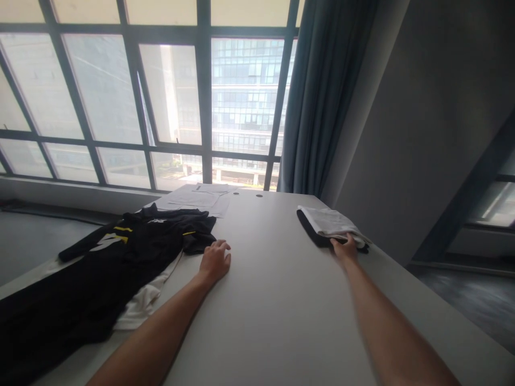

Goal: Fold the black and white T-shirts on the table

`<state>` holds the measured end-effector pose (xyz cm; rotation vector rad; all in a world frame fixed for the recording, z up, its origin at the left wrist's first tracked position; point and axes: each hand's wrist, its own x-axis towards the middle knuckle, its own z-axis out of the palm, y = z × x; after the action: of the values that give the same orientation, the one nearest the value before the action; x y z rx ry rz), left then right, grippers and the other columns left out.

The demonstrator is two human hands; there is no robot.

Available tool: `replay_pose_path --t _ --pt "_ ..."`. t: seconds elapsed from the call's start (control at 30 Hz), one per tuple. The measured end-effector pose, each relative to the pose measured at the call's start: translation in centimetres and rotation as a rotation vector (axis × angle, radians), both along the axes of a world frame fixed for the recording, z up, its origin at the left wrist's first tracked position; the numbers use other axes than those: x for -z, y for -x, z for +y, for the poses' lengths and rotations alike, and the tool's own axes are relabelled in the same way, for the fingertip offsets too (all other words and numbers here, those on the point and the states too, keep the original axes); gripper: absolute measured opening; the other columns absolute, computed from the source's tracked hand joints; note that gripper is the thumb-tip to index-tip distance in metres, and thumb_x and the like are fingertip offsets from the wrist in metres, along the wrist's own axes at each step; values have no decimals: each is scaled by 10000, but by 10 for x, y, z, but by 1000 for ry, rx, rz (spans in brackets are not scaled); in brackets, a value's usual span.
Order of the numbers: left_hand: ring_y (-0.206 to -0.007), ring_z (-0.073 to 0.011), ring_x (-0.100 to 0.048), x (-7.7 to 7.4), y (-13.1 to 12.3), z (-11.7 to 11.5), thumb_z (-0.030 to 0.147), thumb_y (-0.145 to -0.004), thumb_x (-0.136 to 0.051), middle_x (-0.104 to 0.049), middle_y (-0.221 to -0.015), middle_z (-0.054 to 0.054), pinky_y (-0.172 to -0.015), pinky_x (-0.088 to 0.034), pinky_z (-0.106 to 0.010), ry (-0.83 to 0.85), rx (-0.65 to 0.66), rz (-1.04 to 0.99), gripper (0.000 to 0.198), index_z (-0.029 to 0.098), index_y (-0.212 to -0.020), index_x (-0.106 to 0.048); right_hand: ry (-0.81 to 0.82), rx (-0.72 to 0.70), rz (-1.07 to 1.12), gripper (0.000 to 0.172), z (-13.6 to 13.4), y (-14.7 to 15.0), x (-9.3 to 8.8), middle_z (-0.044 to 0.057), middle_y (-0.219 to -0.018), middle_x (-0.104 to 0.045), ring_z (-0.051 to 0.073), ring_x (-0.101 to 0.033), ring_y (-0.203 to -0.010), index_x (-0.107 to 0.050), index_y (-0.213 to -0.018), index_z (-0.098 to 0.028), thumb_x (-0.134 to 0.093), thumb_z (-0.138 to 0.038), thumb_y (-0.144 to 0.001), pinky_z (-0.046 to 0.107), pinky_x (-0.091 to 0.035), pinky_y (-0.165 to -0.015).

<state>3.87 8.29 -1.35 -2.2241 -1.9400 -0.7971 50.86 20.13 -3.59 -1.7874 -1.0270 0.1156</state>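
My right hand (345, 249) is at the near edge of a folded white garment (328, 220), with fingers on the cloth and the thumb out to the left. That garment lies on top of a folded black garment (311, 230) at the table's right side. My left hand (216, 261) rests by the sleeve of a spread-out black shirt (156, 236), its fingers loosely bent and apart, with nothing visible in them. The shirt bears white and yellow markings. White cloth (142, 303) shows from beneath the black clothing on the left.
The white table (265, 300) stretches towards large windows (173, 96). Sheets of paper (197, 198) lie at its far left end. A grey-blue curtain (314, 107) hangs at the far right, beside a dark wall (434, 123).
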Motion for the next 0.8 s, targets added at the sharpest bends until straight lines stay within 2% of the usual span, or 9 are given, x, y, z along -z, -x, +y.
replay_pose_path --t 0.1,0.17,0.27,0.37,0.5,0.57,0.63,0.7,0.8 --pt "-1352 -308 -418 -2 11 2 255 -863 -563 -497 -1471 -140 -1067 -337 -446 -99 -240 51 370 184 -1216 -648 57 108 63 743 -12 11 -5 262 -1400 -522 376 -505 -1307 -418 -1437 -45 -662 -266 -771 470 -390 -1104" --pt "-1317 -333 -449 -3 25 5 301 -872 -568 -541 -1418 -172 -1070 -321 -492 -30 -354 72 382 163 -1219 -649 100 141 104 749 -23 20 -11 299 -1371 -532 401 -521 -1285 -396 -1441 -10 -657 -219 -771 462 -411 -1085" --pt "-1191 -348 -550 -5 44 8 307 -900 -524 -659 -1238 -170 -994 -381 -506 101 -401 57 309 161 -1108 -700 180 128 112 739 -41 35 -23 325 -1365 -528 411 -518 -1288 -372 -1445 13 -639 -167 -779 477 -423 -1072" --pt "-1105 -342 -617 -9 47 10 300 -933 -471 -713 -1125 -158 -885 -451 -440 103 -384 -59 313 184 -1104 -706 247 36 79 663 -56 51 -33 304 -1373 -535 390 -506 -1306 -451 -1398 -15 -656 -179 -789 488 -419 -1081" --pt "-983 -305 -685 -11 24 9 339 -958 -461 -749 -1034 -139 -808 -480 -362 56 -241 -241 336 197 -1160 -689 297 -242 84 390 -69 86 -42 189 -1214 -674 297 -647 -1122 -642 -1193 -103 -656 -274 -842 394 -534 -930" --pt "-971 -269 -693 -11 9 8 329 -958 -479 -756 -1027 -117 -825 -480 -324 53 -106 -271 320 195 -1155 -693 333 -470 91 321 -74 109 -47 127 -1094 -724 220 -705 -939 -675 -1140 -136 -626 -320 -882 301 -566 -774" --pt "-973 -254 -689 -13 2 7 350 -964 -481 -755 -1031 -107 -841 -480 -313 53 -27 -262 327 196 -1156 -697 389 -739 18 342 -80 131 -50 109 -1067 -733 172 -703 -855 -680 -1163 -149 -645 -336 -879 238 -542 -697" --pt "-1032 -270 -663 -18 6 6 371 -974 -454 -741 -1079 -118 -885 -472 -347 -8 -60 -204 355 199 -1175 -691 455 -924 -97 383 -86 147 -51 97 -1053 -741 158 -694 -832 -693 -1171 -167 -710 -340 -830 222 -525 -695" --pt "-1184 -317 -569 -26 33 6 338 -953 -455 -677 -1220 -164 -972 -428 -435 -117 -251 -101 383 180 -1239 -654 433 -944 -231 366 -91 157 -44 79 -980 -756 184 -691 -829 -737 -1093 -180 -770 -313 -753 258 -523 -743"
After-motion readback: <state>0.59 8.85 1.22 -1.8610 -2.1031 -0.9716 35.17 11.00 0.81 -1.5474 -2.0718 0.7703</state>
